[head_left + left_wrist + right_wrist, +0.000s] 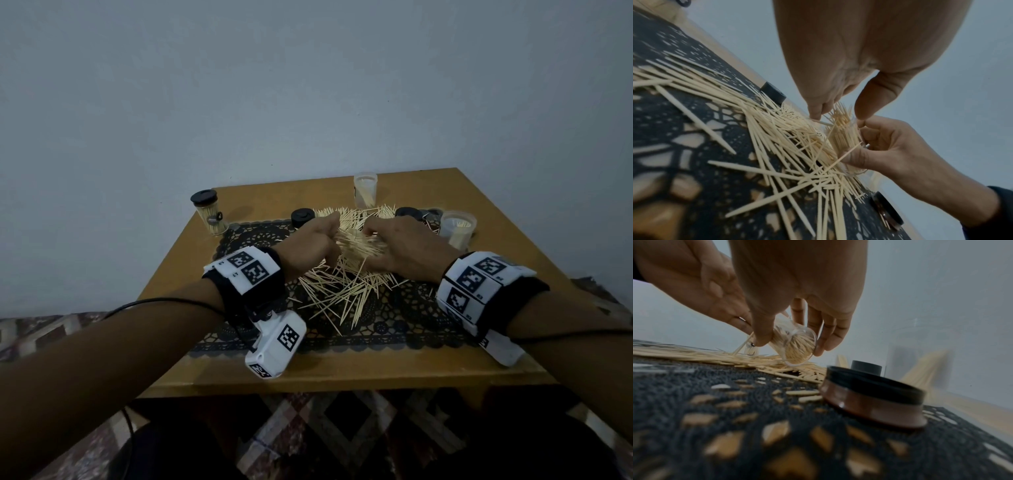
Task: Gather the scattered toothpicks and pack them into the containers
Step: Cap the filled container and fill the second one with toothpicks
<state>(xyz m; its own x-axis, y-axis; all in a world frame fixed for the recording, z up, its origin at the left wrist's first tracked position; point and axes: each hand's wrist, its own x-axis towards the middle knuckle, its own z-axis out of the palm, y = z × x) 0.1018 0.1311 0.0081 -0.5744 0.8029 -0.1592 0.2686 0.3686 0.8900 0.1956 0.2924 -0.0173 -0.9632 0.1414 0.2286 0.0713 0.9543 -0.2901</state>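
Many pale toothpicks [342,291] lie scattered in a heap on a black lace mat [394,325]. My right hand [407,250] grips a small clear container [797,347], tilted on its side just above the heap and packed with toothpicks. In the left wrist view that container [846,141] points its mouth toward my left hand [840,113], whose thumb and curled fingers close round the toothpick ends sticking out of it. In the head view both hands meet over the heap's far part, and the container is mostly hidden between them.
A closed jar with a black lid [209,212] stands back left. Two open clear containers [365,190] [457,228], each holding toothpicks, stand at the back and right. Loose black lids [302,217] [409,213] lie on the mat. The wooden table [342,373] stands against a wall.
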